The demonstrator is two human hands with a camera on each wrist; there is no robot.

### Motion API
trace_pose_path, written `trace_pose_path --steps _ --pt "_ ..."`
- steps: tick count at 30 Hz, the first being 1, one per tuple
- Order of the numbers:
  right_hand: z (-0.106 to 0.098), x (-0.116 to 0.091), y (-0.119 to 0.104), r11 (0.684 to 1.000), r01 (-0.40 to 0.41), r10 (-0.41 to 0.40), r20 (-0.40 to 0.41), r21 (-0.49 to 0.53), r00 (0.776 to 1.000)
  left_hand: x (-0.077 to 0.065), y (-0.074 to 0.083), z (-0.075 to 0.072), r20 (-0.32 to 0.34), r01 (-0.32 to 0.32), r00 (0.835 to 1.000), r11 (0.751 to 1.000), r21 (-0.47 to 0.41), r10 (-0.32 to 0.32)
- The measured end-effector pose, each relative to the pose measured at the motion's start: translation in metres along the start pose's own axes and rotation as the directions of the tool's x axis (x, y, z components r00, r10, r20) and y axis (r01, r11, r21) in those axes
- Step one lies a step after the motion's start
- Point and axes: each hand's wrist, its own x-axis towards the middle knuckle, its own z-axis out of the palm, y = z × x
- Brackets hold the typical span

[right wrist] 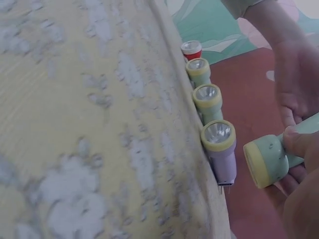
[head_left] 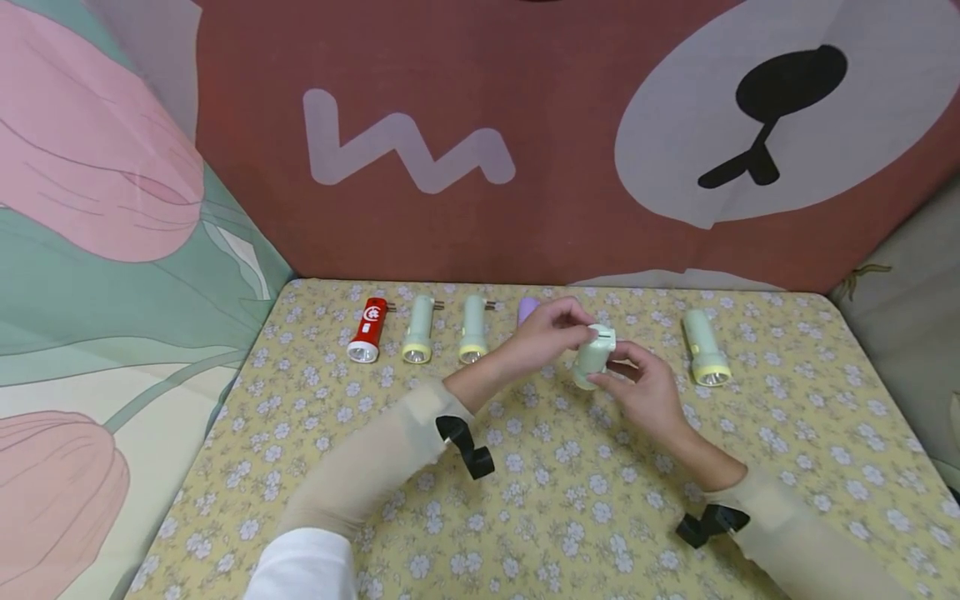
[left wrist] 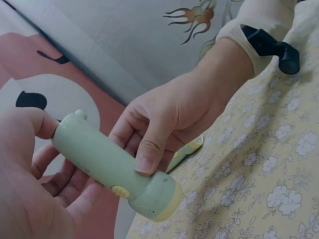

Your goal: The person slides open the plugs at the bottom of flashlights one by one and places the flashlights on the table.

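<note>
A pale green flashlight point(head_left: 592, 360) with a yellow rim is held above the table between both hands. My left hand point(head_left: 547, 337) grips its tail end, with the index fingertip on the end cap in the left wrist view. The right hand point(head_left: 651, 396) holds it near the head, thumb on the near side and fingers behind. In the left wrist view the flashlight point(left wrist: 102, 154) shows a yellow switch point(left wrist: 120, 191) on its side. The right wrist view shows its yellow-rimmed head point(right wrist: 264, 162) tilted toward the table.
At the back of the flowered table point(head_left: 570, 517) stand a red flashlight point(head_left: 369, 329), a green one point(head_left: 418, 327), another green one point(head_left: 473, 325) and a purple one point(head_left: 528, 309) partly behind my left hand. One more green flashlight point(head_left: 703, 346) lies to the right. A printed cloth wall point(head_left: 450, 225) rises behind.
</note>
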Motion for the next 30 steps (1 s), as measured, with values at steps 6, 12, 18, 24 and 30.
trace_pose_path --steps 6,12,18,24,30 --pt "-0.0002 -0.0009 0.0004 0.999 0.051 -0.051 -0.01 -0.007 0.999 -0.0002 -0.0005 0.0028 -0.022 0.012 1.0 0.998 -0.064 -0.014" --pt "0.0004 0.0002 -0.0003 0.998 0.059 -0.059 0.0 -0.002 0.998 -0.0021 0.0004 0.0012 -0.01 0.031 0.999 0.996 -0.086 -0.032" --pt "-0.0002 0.0008 -0.0012 0.998 0.061 -0.061 0.002 0.006 0.998 -0.0018 0.0006 0.0022 -0.015 0.032 0.999 0.998 -0.062 -0.033" --pt "-0.0013 0.0012 -0.002 0.998 0.068 -0.068 0.009 0.011 0.998 -0.001 0.0016 0.0037 -0.037 0.045 0.998 0.997 -0.062 -0.048" --pt "-0.0036 0.0037 -0.0003 0.992 0.125 -0.126 0.056 0.034 0.99 -0.0007 0.0045 0.0017 -0.067 0.085 0.993 0.989 -0.117 -0.093"
